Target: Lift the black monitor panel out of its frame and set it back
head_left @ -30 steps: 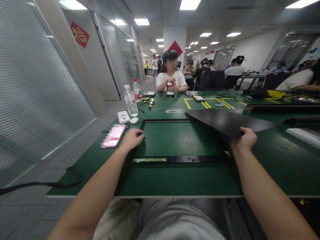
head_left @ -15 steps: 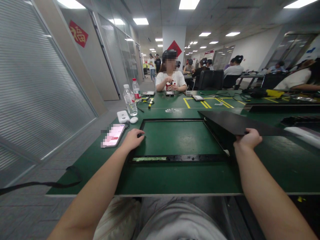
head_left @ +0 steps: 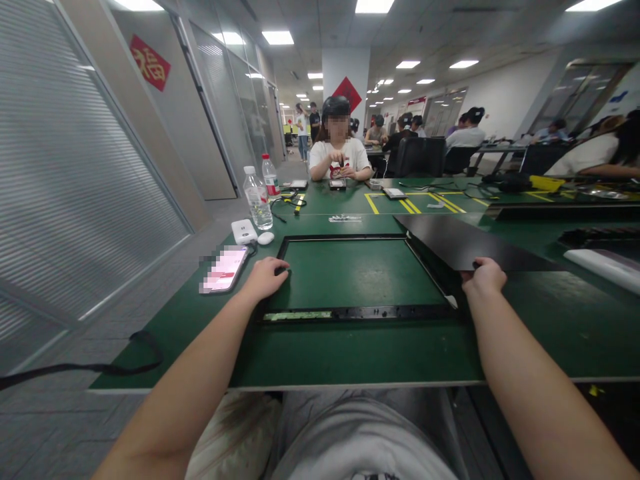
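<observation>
A thin black rectangular frame (head_left: 375,312) lies flat on the green table, with a pale green strip along the left part of its near bar. My left hand (head_left: 267,277) is closed around the frame's left side. At the right, my right hand (head_left: 485,275) pinches the near edge of a flat black panel (head_left: 450,240) and holds it tilted above the table. The panel's far left corner is by the frame's far right corner. A small white piece (head_left: 451,301) shows at the frame's near right corner. Fingertips under the panel are hidden.
Left of the frame are a lit phone (head_left: 224,269), a white charger-like box (head_left: 244,231) and two water bottles (head_left: 258,203). Small pale parts (head_left: 345,219) lie beyond it. A long white object (head_left: 605,270) lies at right. A person (head_left: 340,153) sits opposite.
My right hand has moved slightly left with the black panel, and the panel's tilt has changed a little. My left hand keeps its place on the frame.
</observation>
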{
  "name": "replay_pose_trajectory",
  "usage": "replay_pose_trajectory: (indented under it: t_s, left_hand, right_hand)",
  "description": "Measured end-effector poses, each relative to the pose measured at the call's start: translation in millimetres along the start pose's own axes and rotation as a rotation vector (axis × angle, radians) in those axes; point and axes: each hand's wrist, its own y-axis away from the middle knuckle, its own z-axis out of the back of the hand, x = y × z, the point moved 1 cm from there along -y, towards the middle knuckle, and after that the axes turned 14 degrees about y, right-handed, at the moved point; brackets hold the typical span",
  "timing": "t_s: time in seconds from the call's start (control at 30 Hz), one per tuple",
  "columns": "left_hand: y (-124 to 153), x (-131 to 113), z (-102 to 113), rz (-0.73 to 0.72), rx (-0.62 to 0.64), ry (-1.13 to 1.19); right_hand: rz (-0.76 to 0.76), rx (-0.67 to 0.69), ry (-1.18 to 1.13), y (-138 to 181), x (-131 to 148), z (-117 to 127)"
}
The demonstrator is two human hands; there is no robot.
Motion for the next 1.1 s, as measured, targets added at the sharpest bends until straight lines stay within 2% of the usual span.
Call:
replay_pose_trajectory:
  t_s: [0.2,0.5,1.1]
  left_hand:
    - [-0.9,2.9,-0.6,-0.032,0.009,-0.007]
    - [0.7,-2.7,-1.1,-0.045,0.095,-0.184]
    - [1.5,-4.4,-1.0,-0.054,0.094,-0.162]
  right_hand:
    - [-0.031,0.02,0.063,-22.2,-13.0,-2.2]
    - [-0.19,-0.015,-0.148,-16.8,-11.9,-3.3]
    - [-0.195,0.082,-0.162,-20.0,-13.5,-4.1]
